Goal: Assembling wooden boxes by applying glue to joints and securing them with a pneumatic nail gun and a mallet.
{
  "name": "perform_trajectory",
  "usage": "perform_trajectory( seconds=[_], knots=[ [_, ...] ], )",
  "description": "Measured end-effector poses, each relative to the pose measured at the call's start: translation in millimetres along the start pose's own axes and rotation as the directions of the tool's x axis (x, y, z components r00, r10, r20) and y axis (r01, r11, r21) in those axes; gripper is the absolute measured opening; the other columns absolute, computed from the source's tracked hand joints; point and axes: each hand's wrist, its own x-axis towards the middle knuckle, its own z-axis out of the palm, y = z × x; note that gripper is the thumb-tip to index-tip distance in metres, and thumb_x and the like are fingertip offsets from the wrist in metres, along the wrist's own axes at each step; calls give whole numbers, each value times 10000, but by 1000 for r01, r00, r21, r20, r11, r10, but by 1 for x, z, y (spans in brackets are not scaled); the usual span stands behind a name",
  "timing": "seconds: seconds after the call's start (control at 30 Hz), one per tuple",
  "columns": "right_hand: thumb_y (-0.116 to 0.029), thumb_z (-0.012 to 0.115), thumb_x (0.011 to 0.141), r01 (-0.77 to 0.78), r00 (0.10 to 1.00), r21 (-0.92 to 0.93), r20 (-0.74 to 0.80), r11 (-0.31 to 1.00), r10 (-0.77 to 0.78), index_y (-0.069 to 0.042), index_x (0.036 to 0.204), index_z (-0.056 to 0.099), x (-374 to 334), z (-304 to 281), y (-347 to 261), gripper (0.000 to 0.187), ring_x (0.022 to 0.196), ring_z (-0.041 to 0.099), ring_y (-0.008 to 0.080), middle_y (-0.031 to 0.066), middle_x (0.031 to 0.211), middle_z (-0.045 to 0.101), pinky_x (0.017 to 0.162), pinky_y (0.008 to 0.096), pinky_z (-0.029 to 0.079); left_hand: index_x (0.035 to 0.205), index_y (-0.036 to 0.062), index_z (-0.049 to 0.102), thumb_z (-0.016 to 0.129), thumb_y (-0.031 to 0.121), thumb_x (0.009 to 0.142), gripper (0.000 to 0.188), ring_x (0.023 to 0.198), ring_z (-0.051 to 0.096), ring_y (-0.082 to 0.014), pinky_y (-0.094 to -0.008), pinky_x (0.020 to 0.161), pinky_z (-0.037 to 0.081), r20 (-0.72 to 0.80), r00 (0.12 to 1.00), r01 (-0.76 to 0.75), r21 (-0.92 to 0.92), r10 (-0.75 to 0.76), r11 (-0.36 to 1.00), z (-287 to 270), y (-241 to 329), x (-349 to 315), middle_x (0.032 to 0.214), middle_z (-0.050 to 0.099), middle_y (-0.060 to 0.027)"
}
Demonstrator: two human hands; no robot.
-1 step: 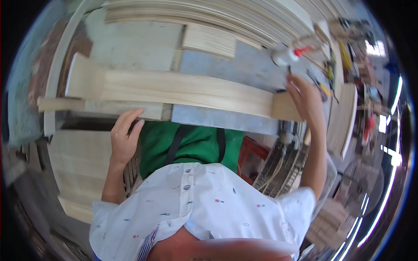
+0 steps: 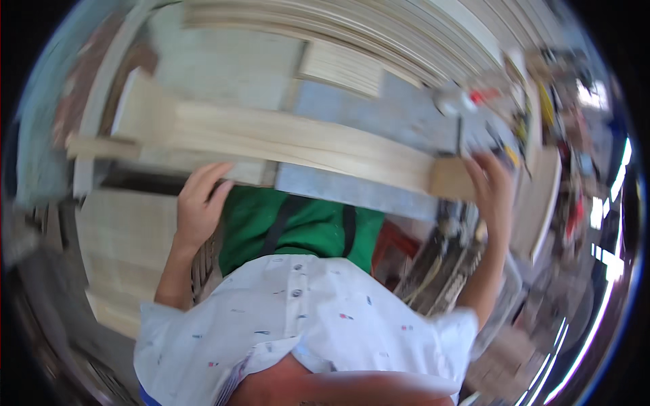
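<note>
A long pale wooden board (image 2: 305, 139) lies across the workbench with an upright wooden end piece (image 2: 145, 108) at its left. At its right end sits a short, darker tan wooden block (image 2: 452, 179). My left hand (image 2: 201, 206) rests by the bench's front edge, thumb and fingers apart, holding nothing. Beside the tan block is my right hand (image 2: 493, 189), slightly blurred, its fingers stretched out and apart with nothing seen in them. Beyond it lies a white bottle with a red nozzle (image 2: 455, 101).
A small wooden panel (image 2: 342, 68) lies behind the board, before a stack of long mouldings (image 2: 325, 24). A narrow wooden strip (image 2: 101, 147) juts out at the left. A yellow-handled tool (image 2: 509, 155) lies at the right, near a curved wooden panel (image 2: 538, 203).
My right hand has come back from near the bottle toward me, down to the tan block. The left hand stays in place. The whole view has shifted slightly and blurred.
</note>
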Motion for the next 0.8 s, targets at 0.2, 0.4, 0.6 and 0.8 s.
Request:
perform_trajectory(
  seconds=[0.2,0.4,0.6,0.8],
  knots=[
    [-232,576,933,-423,629,274,-597,864,498,33,1046,602,-91,32,21,289,707,545,136,69,787,590,624,266,446,1048,13,629,642,9,743,304,1097,550,-307,-389,938,455,-14,941,-325,239,338,915,4,-38,40,1097,601,-136],
    [-227,599,916,-251,782,555,-366,793,504,54,1238,503,-79,74,47,438,855,573,169,111,962,599,746,287,490,1008,27,631,574,36,750,265,1141,520,-310,-397,976,413,87,917,-378,505,390,776,5,-75,86,1109,603,-131],
    [-226,580,933,-290,825,573,-257,767,503,83,1081,590,-59,89,34,343,816,598,163,141,962,628,701,279,530,1009,27,631,534,59,781,250,1144,515,-297,-391,990,389,154,948,-313,615,279,724,-27,-114,97,1111,606,-119],
    [-246,589,931,-305,860,507,-217,806,461,89,1043,592,-46,96,9,354,780,588,165,122,892,629,705,284,487,1008,28,631,522,60,796,241,1120,525,-296,-389,977,397,126,953,-292,625,276,724,-48,-133,104,1098,605,-120]
  ],
)
